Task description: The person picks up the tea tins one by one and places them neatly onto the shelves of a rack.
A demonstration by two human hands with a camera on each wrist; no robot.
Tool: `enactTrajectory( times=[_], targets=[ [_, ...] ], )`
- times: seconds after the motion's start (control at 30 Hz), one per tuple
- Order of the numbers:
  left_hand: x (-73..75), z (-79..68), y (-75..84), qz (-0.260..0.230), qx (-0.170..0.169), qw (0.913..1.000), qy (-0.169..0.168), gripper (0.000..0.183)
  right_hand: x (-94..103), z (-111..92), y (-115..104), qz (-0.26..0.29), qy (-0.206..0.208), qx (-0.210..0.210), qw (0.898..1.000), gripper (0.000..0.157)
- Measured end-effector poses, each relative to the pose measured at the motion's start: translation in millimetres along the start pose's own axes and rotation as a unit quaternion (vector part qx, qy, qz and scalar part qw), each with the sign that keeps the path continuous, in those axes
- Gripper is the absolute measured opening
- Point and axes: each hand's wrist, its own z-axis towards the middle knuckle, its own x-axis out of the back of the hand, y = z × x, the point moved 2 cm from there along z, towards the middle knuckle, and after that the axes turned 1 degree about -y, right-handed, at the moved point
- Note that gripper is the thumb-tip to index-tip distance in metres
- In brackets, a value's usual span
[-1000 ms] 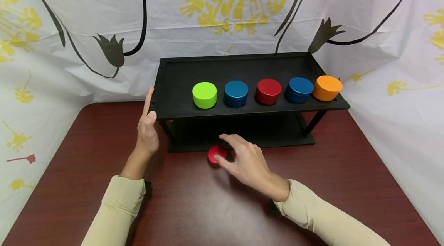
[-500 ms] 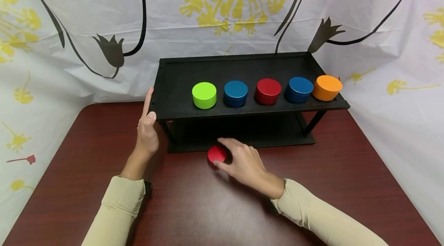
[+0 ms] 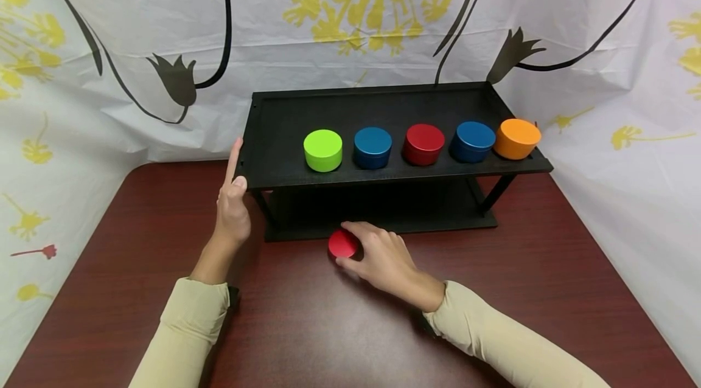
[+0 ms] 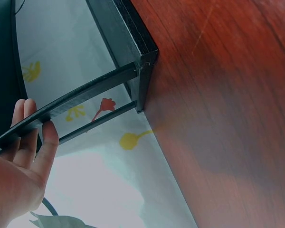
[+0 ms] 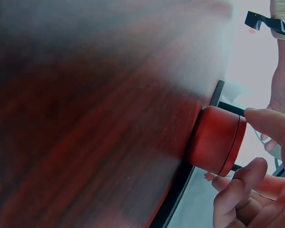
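Observation:
A red round lidded tin (image 3: 342, 244) stands upright on the table at the front edge of the black shelf's lower board. My right hand (image 3: 380, 257) pinches it by the lid, thumb at the near side and a finger at the far side. In the right wrist view the thumb tip meets the lid's edge on the tin (image 5: 216, 140), while the other fingers are bent. The left hand (image 3: 234, 211) grips the left end of the two-tier black shelf (image 3: 328, 111), thumb on the front corner. In the left wrist view, fingers (image 4: 48, 142) lie around its black rail (image 4: 85, 90).
Along the top board stand a lime green tin (image 3: 323, 151), a blue tin (image 3: 373, 148), another red tin (image 3: 423, 145), a second blue tin (image 3: 473, 142) and an orange tin (image 3: 517, 139). A flowered white cloth (image 3: 356, 65) hangs behind the reddish-brown table (image 3: 306, 327).
My right hand has moved slightly left and toward me, and its thumb and finger have closed in on the red tin. The left hand and the other tins stay put.

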Motion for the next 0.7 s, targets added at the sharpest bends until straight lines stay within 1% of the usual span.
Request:
enactTrajectory(
  times=[0.3, 0.43, 0.7],
  targets=[
    [1.2, -1.2, 0.9, 0.009, 0.007, 0.9999, 0.000, 0.068, -2.2, 0.6, -1.3, -0.021, -0.019, -0.008, 1.000, 0.058],
    [0.8, -0.9, 0.6, -0.002, 0.004, 1.0000, 0.000, 0.067, -2.4, 0.5, -1.8, -0.025, -0.018, -0.006, 1.000, 0.058],
    [1.0, -0.2, 0.5, -0.004, 0.003, 1.0000, -0.005, 0.068, -3.3, 1.2, -0.8, -0.020, -0.016, -0.006, 1.000, 0.057]
  ],
)
